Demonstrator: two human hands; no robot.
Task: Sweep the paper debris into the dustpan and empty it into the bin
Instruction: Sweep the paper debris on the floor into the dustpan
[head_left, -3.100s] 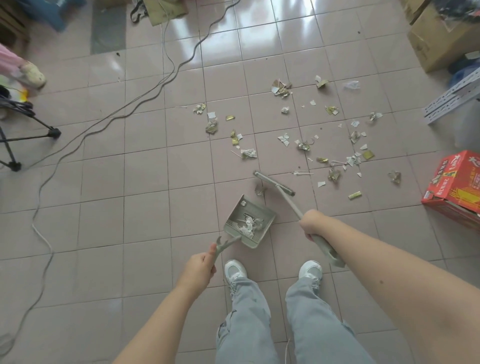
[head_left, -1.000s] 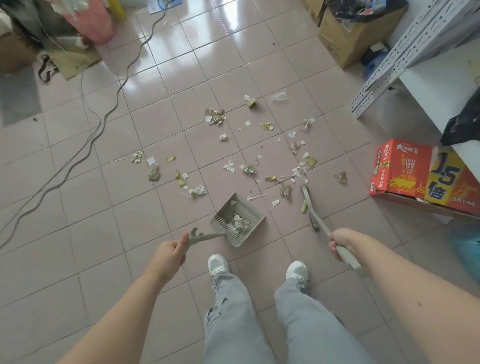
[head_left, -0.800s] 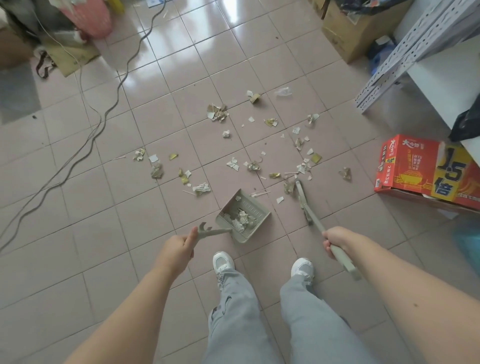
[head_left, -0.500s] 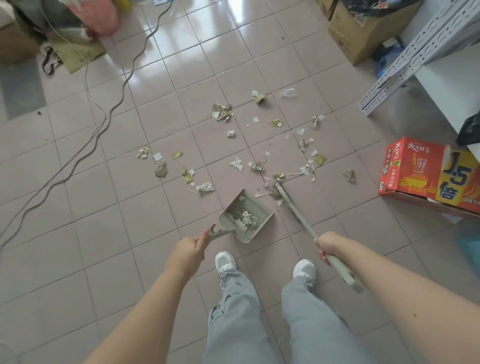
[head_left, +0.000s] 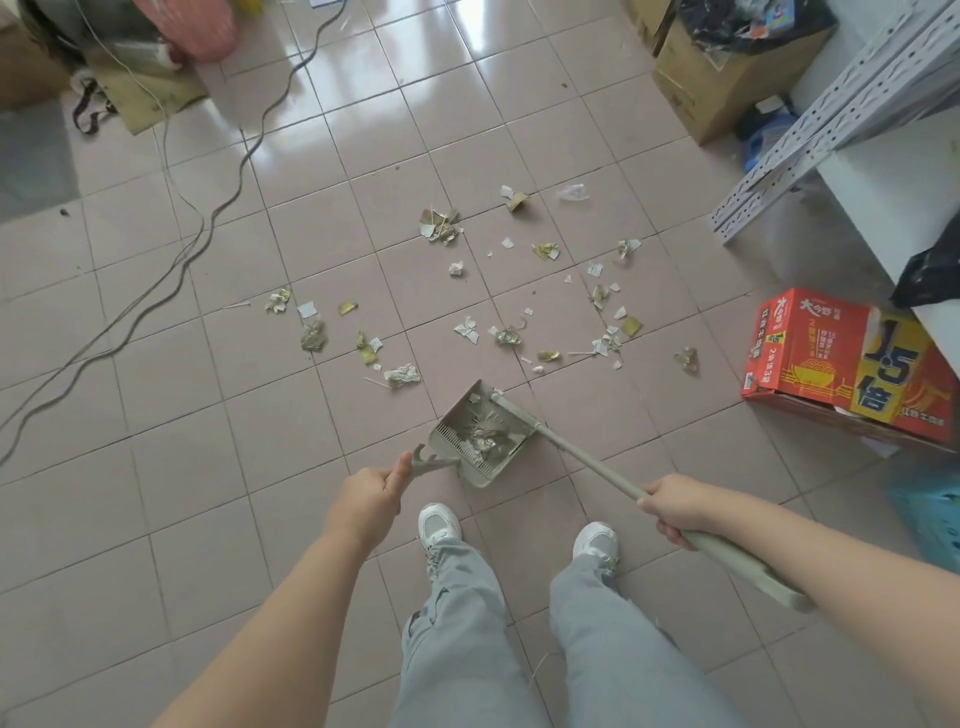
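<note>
Seen from the head camera, looking down at a pink tiled floor (head_left: 156, 519). Left hand (head_left: 371, 501) closed around the forked handle of the dustpan (head_left: 480, 439), thumb laid along the top. Dustpan flat on the tiles just ahead of the white shoes (head_left: 439, 527), open mouth facing away, with a small heap of crumpled scraps inside. Right hand (head_left: 672, 506) wrapped tight around the broom (head_left: 587, 460) partway down its handle, fingers fully curled. Broom head pressed against the right edge of the dustpan mouth, probably touching it, though too blurred to be sure. Paper debris (head_left: 498, 291) scattered over several tiles beyond the dustpan, well apart from it, reaching left toward the cables (head_left: 171, 270) and right toward the red box (head_left: 841, 364). Brown cardboard box (head_left: 727, 88) at top right beside a white metal shelf (head_left: 852, 104). No bin to be made out with any certainty.
</note>
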